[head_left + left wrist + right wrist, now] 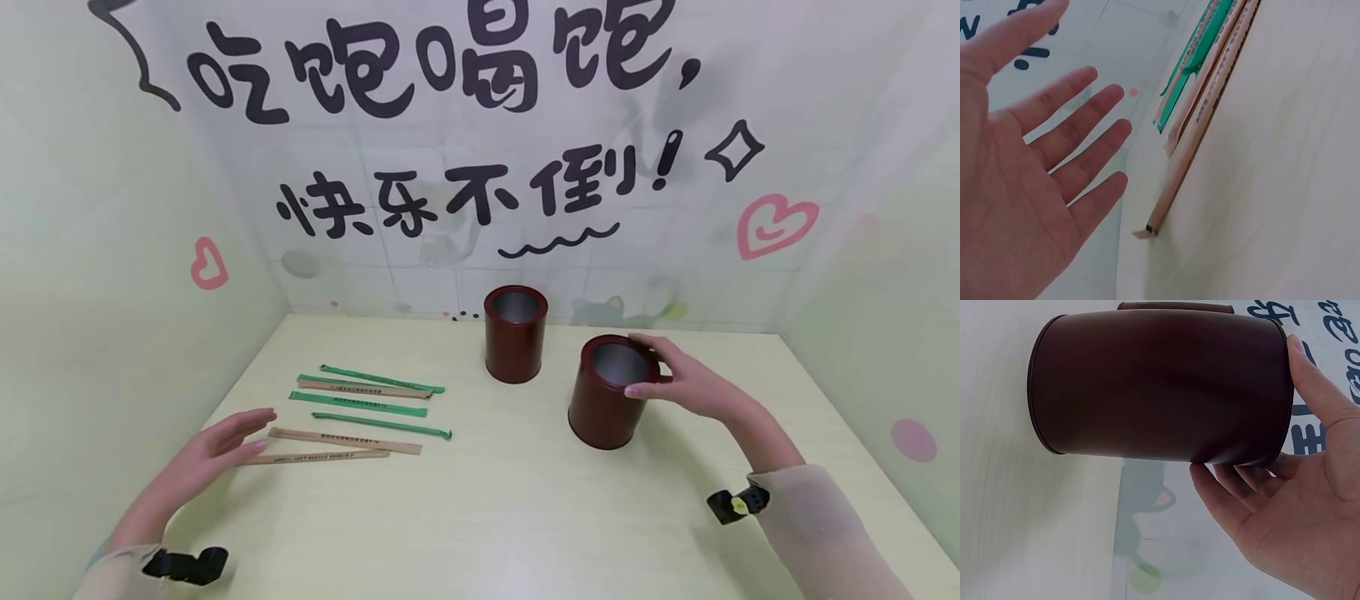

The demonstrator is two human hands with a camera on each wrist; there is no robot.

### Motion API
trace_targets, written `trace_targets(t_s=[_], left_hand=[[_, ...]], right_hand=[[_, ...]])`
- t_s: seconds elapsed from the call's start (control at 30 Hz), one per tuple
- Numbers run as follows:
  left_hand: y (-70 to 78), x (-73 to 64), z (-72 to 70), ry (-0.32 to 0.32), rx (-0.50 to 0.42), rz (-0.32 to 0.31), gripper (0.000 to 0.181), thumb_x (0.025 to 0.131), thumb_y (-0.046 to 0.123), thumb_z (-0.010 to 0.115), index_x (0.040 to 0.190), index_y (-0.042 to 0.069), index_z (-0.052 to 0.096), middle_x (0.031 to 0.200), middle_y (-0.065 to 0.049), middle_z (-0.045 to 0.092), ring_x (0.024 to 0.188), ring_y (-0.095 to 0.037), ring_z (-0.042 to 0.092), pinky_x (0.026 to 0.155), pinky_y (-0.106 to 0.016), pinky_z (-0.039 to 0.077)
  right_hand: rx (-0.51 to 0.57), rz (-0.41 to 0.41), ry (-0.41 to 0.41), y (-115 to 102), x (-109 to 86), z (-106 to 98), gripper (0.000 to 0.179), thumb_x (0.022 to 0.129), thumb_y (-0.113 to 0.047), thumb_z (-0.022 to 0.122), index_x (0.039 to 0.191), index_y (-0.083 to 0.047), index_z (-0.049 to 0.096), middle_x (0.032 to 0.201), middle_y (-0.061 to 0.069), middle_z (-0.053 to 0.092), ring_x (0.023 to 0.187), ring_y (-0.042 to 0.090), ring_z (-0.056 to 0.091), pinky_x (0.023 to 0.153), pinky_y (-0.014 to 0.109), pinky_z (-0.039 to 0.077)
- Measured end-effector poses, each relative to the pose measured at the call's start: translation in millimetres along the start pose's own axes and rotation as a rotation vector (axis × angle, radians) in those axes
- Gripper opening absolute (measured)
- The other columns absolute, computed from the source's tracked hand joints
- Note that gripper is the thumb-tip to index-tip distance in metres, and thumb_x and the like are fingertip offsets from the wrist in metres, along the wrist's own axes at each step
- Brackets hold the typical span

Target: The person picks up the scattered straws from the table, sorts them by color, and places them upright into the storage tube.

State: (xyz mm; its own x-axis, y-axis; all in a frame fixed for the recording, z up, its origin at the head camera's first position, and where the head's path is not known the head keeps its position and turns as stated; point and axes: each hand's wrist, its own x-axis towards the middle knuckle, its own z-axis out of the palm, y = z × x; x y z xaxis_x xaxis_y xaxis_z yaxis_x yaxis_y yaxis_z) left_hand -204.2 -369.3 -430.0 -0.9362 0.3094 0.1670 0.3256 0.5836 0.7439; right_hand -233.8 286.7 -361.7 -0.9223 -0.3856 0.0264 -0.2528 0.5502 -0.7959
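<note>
A: State the position of the hands.
B: Apart. The right hand [686,382] grips the near can [606,408] at its upper end, thumb at the rim, fingers at the side. The left hand [213,450], fingers extended, holds nothing beside the packets [360,405].
A: Why that grip?
B: Probably to control the near can without covering its upward-facing mouth. Whether its base bears fully on the table [510,517] cannot be determined.
A: Identify obstructions.
B: The far can [514,346] stands behind and left, likely limiting travel that way. The green and tan packets lie farther left, some overlapping.
</note>
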Motion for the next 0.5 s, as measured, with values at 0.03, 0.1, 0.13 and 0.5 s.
trace_targets(t_s=[0.03,0.1,0.13,0.5], left_hand=[[-2.9,-2.1,-1.2,0.011,0.008,-0.011,0.047,0.099,0.011,0.059,0.141,-0.005,0.046,0.126,0.037,0.05,0.116,0.025,0.044,0.09,0.001,0.038],[-8.3,-5.5,-3.5,0.03,0.022,-0.032,0.048,0.099,0.012,0.059,0.142,-0.005,0.046,0.125,0.039,0.049,0.114,0.026,0.044,0.089,0.001,0.038],[-10.6,-6.8,-4.5,0.039,0.028,-0.04,0.048,0.099,0.012,0.059,0.142,-0.006,0.046,0.125,0.04,0.048,0.113,0.026,0.044,0.088,0.002,0.038],[-26.8,-22.2,-14.5,0.048,0.04,-0.214,0.055,0.103,0.027,0.056,0.15,0.004,0.039,0.123,0.045,0.042,0.109,0.032,0.039,0.08,-0.001,0.037]], right_hand=[[-0.002,0.0,-0.001,-0.1,0.1,-0.1,0.078,0.093,-0.019,0.071,0.153,-0.001,0.025,0.149,0.022,0.036,0.13,0.035,0.039,0.096,0.025,0.051],[-0.003,0.002,0.0,-0.4,0.3,-0.2,0.079,0.093,-0.02,0.071,0.153,-0.001,0.025,0.149,0.021,0.036,0.13,0.035,0.039,0.097,0.027,0.051],[-0.004,0.001,0.002,-0.6,0.4,-0.2,0.078,0.093,-0.019,0.071,0.153,-0.001,0.025,0.149,0.021,0.036,0.13,0.035,0.039,0.097,0.027,0.051],[-0.007,-0.005,0.007,-0.4,-0.2,2.9,0.078,0.093,-0.019,0.071,0.153,0.0,0.025,0.149,0.022,0.036,0.13,0.036,0.04,0.1,0.038,0.052]])
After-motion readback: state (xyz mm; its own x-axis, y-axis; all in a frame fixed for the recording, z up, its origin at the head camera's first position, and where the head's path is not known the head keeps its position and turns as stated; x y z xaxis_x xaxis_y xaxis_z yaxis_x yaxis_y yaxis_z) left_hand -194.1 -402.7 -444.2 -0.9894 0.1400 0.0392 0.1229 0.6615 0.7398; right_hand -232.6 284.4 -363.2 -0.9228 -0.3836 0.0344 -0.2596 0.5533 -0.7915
